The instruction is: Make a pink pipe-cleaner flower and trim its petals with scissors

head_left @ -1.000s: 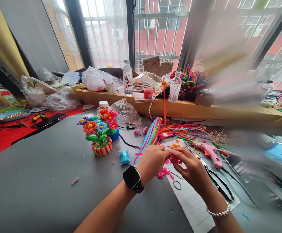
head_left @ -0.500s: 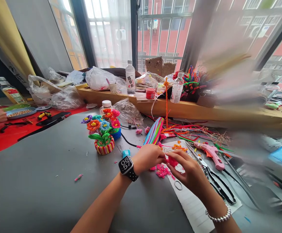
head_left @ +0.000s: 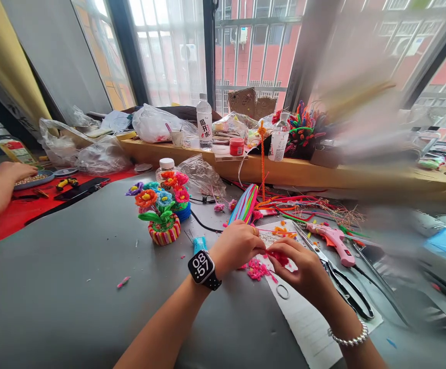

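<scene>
Both hands meet at the centre, over a white sheet point(head_left: 300, 320) and pink fluffy scraps point(head_left: 257, 269). Wearing a black watch, my left hand point(head_left: 235, 249) has its fingertips pinched at the edge of a pink fuzzy piece point(head_left: 280, 258). The fingers of my right hand point(head_left: 298, 264), on the arm with a silver bead bracelet, close round that same piece and partly hide it. Behind my left hand lies a striped bundle of coloured stems point(head_left: 243, 206). A metal ring point(head_left: 282, 291) rests on the sheet near my right hand.
Scissors point(head_left: 348, 292) and a pink glue gun point(head_left: 334, 241) lie to the right. A pot of fuzzy flowers point(head_left: 164, 229) stands left of centre. Bottles and bags line the wooden ledge point(head_left: 161, 154). Another person's hands reach over a tray point(head_left: 40, 179) at far left.
My hands stay together, with the right fingers drawn closer round the pink piece. The other person's hand has moved right, over the tray. The view has shifted slightly.
</scene>
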The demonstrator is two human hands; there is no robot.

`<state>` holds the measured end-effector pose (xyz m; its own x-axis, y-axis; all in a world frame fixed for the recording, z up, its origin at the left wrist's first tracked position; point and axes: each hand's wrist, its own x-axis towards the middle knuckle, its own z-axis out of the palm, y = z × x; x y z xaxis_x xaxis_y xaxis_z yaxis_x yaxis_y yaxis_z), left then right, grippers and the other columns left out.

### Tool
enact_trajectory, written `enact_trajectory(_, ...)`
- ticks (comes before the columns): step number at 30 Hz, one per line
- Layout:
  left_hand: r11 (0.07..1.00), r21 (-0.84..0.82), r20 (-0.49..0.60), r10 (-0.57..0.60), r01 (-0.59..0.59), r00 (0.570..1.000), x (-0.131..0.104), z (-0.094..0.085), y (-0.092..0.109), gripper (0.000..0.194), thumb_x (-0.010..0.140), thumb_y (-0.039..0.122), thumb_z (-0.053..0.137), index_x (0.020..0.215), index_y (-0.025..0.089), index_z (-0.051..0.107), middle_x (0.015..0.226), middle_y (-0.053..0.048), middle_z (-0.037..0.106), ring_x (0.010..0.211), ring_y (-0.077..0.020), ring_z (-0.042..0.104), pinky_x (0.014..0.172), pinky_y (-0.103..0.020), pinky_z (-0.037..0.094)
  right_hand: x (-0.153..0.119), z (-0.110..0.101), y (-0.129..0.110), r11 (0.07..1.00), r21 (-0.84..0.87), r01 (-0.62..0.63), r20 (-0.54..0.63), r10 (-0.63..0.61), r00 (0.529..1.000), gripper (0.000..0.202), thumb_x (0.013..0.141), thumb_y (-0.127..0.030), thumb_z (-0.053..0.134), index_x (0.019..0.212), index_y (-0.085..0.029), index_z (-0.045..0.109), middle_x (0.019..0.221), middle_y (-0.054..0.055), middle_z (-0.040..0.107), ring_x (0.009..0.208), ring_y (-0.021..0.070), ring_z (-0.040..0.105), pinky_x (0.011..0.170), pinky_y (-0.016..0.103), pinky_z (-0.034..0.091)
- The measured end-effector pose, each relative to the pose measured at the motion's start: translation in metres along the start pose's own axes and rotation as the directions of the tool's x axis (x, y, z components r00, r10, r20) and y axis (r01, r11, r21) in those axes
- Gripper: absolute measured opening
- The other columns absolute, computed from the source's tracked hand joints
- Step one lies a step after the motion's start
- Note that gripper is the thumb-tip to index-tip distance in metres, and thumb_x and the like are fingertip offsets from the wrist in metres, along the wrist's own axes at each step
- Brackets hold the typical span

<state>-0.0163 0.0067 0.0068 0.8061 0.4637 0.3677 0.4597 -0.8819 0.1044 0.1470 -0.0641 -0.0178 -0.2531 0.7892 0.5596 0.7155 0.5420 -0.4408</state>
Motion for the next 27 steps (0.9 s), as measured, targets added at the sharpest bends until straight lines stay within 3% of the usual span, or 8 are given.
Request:
enact_trajectory(6,0.994,-0.104,-0.016,-0.017,0.016,1.0,-0.001,-0.004,-0.005,0.013,0.076,0.028,0.056,0.074,0.023,0.068,0.072,0.002,0.065,0.073,-0.0104,0.058,0.073,-0.023,0.035,0.001,-0.007,-0.004,0.994,0.098,-0.043,-0.088,0.051,0.995,0.004,0.077,-0.019,0.053,0.078,-0.018,0.057,0.075,0.003,0.058,0.066,0.0138,0.056,0.059,0.027,0.049)
enact_trajectory(14,0.958,-0.284,-0.12,-0.084,0.047,0.989,0.001,-0.012,-0.005,0.014,0.075,0.029,0.058,0.074,0.021,0.069,0.068,0.001,0.065,0.064,-0.0093,0.057,0.066,-0.02,0.039,-0.001,-0.008,-0.002,0.931,0.339,-0.132,-0.189,0.205,0.96,0.01,0.074,-0.023,0.059,0.083,-0.019,0.062,0.085,0.005,0.06,0.077,0.0159,0.059,0.064,0.027,0.055)
enact_trajectory(17,0.922,-0.372,-0.173,-0.185,0.11,0.967,0.003,-0.009,-0.002,0.014,0.073,0.029,0.06,0.072,0.02,0.07,0.064,0.001,0.065,0.061,-0.009,0.056,0.067,-0.02,0.041,0.0,-0.008,-0.003,0.909,0.39,-0.145,-0.245,0.255,0.935,0.009,0.074,-0.023,0.059,0.082,-0.02,0.063,0.083,0.004,0.06,0.078,0.0164,0.059,0.065,0.028,0.055)
enact_trajectory(20,0.853,-0.488,-0.138,-0.285,0.185,0.949,0.005,-0.005,0.002,0.014,0.072,0.028,0.06,0.072,0.018,0.07,0.066,0.0,0.065,0.062,-0.0097,0.057,0.061,-0.019,0.043,0.001,-0.008,-0.003,0.878,0.449,-0.165,-0.28,0.314,0.907,0.008,0.074,-0.023,0.058,0.079,-0.019,0.063,0.082,0.005,0.06,0.078,0.0172,0.059,0.065,0.029,0.055)
enact_trajectory(24,0.788,-0.579,-0.09,-0.317,0.21,0.944,0.006,-0.002,0.009,0.017,0.074,0.029,0.058,0.074,0.017,0.069,0.065,0.0,0.067,0.062,-0.0099,0.058,0.058,-0.018,0.044,0.0,-0.008,-0.001,0.821,0.531,-0.21,-0.302,0.415,0.858,0.009,0.072,-0.025,0.061,0.076,-0.019,0.063,0.082,0.005,0.062,0.076,0.0171,0.06,0.064,0.029,0.054)
enact_trajectory(27,0.79,-0.578,-0.113,-0.325,0.204,0.939,0.006,-0.001,0.014,0.015,0.074,0.028,0.058,0.074,0.017,0.069,0.065,0.0,0.067,0.063,-0.0102,0.058,0.059,-0.018,0.044,0.0,-0.008,0.002,0.769,0.59,-0.245,-0.311,0.497,0.81,0.012,0.07,-0.027,0.062,0.077,-0.018,0.064,0.08,0.004,0.064,0.071,0.0163,0.06,0.061,0.028,0.053)
